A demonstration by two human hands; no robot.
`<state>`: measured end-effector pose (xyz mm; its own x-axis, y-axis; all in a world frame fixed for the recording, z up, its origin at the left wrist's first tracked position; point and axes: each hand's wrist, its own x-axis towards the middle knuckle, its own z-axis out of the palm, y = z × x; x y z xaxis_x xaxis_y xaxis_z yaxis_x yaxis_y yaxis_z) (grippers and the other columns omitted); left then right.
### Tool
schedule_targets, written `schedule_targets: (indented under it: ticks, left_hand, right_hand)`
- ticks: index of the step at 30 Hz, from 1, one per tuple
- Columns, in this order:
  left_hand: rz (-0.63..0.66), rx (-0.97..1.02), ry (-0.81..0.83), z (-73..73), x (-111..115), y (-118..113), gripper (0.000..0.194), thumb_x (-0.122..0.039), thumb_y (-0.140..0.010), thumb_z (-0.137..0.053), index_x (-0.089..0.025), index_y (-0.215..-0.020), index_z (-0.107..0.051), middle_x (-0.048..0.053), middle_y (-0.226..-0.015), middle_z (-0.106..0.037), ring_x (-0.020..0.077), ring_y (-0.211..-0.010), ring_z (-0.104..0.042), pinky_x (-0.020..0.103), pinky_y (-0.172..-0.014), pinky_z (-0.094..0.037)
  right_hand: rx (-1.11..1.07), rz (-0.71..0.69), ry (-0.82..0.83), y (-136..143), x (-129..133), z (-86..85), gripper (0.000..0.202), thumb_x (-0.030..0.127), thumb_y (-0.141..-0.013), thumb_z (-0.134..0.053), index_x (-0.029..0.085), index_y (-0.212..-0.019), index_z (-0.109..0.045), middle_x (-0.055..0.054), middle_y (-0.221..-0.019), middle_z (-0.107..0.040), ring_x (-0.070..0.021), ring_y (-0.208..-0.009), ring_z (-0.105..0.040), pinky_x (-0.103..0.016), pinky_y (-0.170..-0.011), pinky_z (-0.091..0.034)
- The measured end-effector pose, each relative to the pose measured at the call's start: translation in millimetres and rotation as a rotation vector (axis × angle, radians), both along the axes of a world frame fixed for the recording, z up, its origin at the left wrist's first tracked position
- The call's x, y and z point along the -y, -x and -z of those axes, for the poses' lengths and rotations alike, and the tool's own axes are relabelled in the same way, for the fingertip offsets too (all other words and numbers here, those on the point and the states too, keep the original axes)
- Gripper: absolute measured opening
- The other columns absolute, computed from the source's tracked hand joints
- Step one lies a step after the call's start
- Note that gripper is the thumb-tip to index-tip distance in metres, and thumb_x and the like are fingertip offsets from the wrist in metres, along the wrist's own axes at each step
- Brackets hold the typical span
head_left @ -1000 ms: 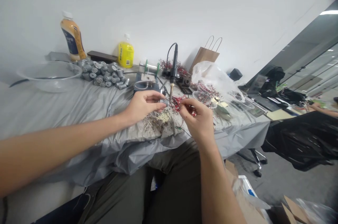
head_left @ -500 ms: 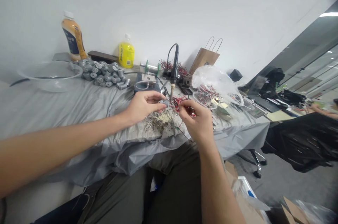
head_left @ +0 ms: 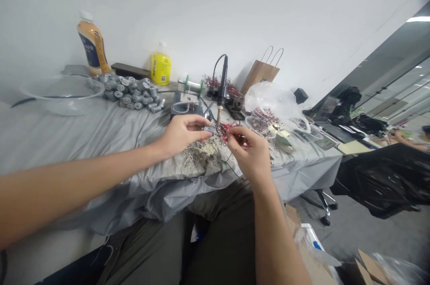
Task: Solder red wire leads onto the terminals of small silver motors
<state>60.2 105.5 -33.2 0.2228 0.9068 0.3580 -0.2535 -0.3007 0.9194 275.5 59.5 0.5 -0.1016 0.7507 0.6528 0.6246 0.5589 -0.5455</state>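
My left hand (head_left: 183, 136) pinches a small grey cylinder (head_left: 210, 130) between thumb and fingers, just left of the tip of a black soldering iron (head_left: 222, 88) that points downward in a stand. To the right of the tip, my right hand (head_left: 249, 148) has its fingers pressed together; a thin red and black wire (head_left: 230, 157) hangs below it, and what the fingertips hold is too small to make out. Red wire pieces (head_left: 225, 130) lie between the hands. Behind my left hand is a spool of solder wire (head_left: 191, 86) with green rims.
Many grey cylinders (head_left: 131, 92) are piled at the back left, beside a clear bowl (head_left: 62, 90) and two bottles, one orange (head_left: 93, 48), one yellow (head_left: 161, 65). A paper bag (head_left: 261, 74) and plastic bag (head_left: 268, 97) stand right. Clippings (head_left: 201, 155) litter the front.
Both hands keep nearly the same place and grip. The whole view has shifted very slightly.
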Motion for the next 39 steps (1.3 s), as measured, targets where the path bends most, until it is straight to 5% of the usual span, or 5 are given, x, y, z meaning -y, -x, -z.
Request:
schedule_targets:
  ticks: [39]
  left_hand:
    - [0.004, -0.01, 0.012, -1.3, -0.2, -1.4, 0.04, -0.035, -0.074, -0.099, -0.014, -0.103, -0.08, 0.005, -0.092, -0.08, 0.0194, -0.081, -0.076, 0.034, -0.077, -0.068]
  right_hand:
    - [0.013, 0.03, 0.051, -0.9, -1.8, 0.6, 0.015, 0.028, -0.09, -0.064, 0.021, -0.087, -0.077, -0.001, -0.077, -0.072, -0.0142, -0.067, -0.059, -0.027, -0.067, -0.046]
